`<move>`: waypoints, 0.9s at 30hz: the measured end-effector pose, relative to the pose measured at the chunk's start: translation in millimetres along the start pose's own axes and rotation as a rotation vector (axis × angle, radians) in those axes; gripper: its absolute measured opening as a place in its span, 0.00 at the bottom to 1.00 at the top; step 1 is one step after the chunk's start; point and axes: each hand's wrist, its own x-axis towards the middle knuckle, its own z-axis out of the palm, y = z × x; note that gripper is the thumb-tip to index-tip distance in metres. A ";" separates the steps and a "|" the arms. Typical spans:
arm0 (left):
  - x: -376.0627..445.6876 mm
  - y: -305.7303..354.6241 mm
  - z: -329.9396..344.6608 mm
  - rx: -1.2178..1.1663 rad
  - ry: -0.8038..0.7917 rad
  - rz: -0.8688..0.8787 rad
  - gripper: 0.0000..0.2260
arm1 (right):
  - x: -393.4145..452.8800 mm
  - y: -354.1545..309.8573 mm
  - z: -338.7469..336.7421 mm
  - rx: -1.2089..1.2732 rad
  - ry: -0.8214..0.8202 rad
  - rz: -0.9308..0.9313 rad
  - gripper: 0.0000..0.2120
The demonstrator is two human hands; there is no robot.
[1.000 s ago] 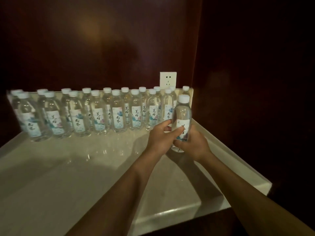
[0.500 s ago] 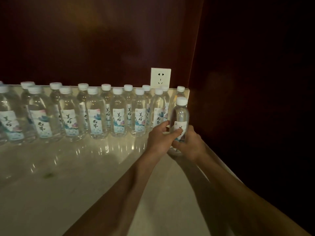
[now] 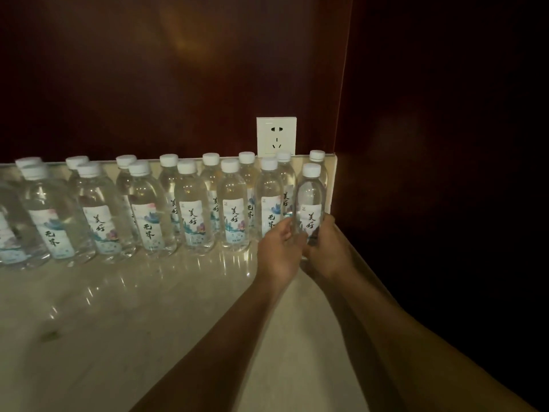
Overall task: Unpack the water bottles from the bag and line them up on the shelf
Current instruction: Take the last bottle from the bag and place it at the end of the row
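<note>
Head view looks down on a pale glossy shelf (image 3: 124,322) where two rows of water bottles (image 3: 193,215) stand against the back wall, labels forward, white caps on. At the right end of the front row, both hands close around one more bottle (image 3: 310,209): the left hand (image 3: 280,251) wraps its lower left side and the right hand (image 3: 328,248) cups its lower right, fingers curled on the clear plastic. This bottle is upright, just beside the last bottle of the front row (image 3: 269,200) and in front of the corner bottle (image 3: 318,162). Whether its base already rests on the shelf is hidden by the hands. No bag is in view.

The risks come from how tight this corner is. The left hand sits almost against the neighbouring bottle — a nudge while letting go could tip it, and bottles packed this close would likely knock each other over along the row. The shelf looks slick and the bottles tall for their base, so releasing before the bottle stands flat could leave it wobbling. On the right, the raised edge (image 3: 332,185) leaves little room for the right hand to withdraw without dragging the bottle. A wall socket (image 3: 276,136) sits just above the back row — a leaking cap there would be unwelcome.
</note>
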 end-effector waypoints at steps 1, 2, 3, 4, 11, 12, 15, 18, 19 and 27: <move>1.5 -1.8 3.5 0.027 0.008 0.008 0.17 | 1.9 -3.1 -0.6 -0.006 0.006 0.016 0.27; 3.2 -3.1 7.9 0.058 0.020 0.017 0.16 | 2.9 -6.5 -1.7 -0.025 0.004 0.021 0.26; 4.2 -3.2 12.0 0.081 0.032 0.019 0.16 | 5.1 -8.0 -2.4 -0.006 0.001 0.036 0.25; 4.3 -2.8 16.5 0.101 0.043 0.024 0.16 | 5.1 -10.6 -3.4 0.061 -0.006 0.052 0.27; 8.4 -5.0 36.1 0.262 0.068 0.107 0.20 | 22.7 -0.7 1.9 0.219 0.030 0.079 0.32; 10.4 -8.1 36.3 0.277 0.063 0.107 0.21 | 22.5 -2.1 1.7 0.216 0.034 0.049 0.38; 12.5 -15.4 36.5 0.282 0.064 0.105 0.22 | 19.0 -5.8 1.5 0.210 0.014 0.022 0.32; 14.3 -17.2 35.8 0.245 0.090 0.091 0.20 | 21.7 -1.3 2.2 0.222 0.018 0.076 0.17; 15.2 -18.0 35.4 0.240 0.099 0.086 0.19 | 22.2 -0.9 1.8 0.284 0.022 0.113 0.16; 14.0 -22.5 35.8 0.229 0.139 0.132 0.17 | 22.3 4.9 3.9 0.015 0.022 -0.048 0.20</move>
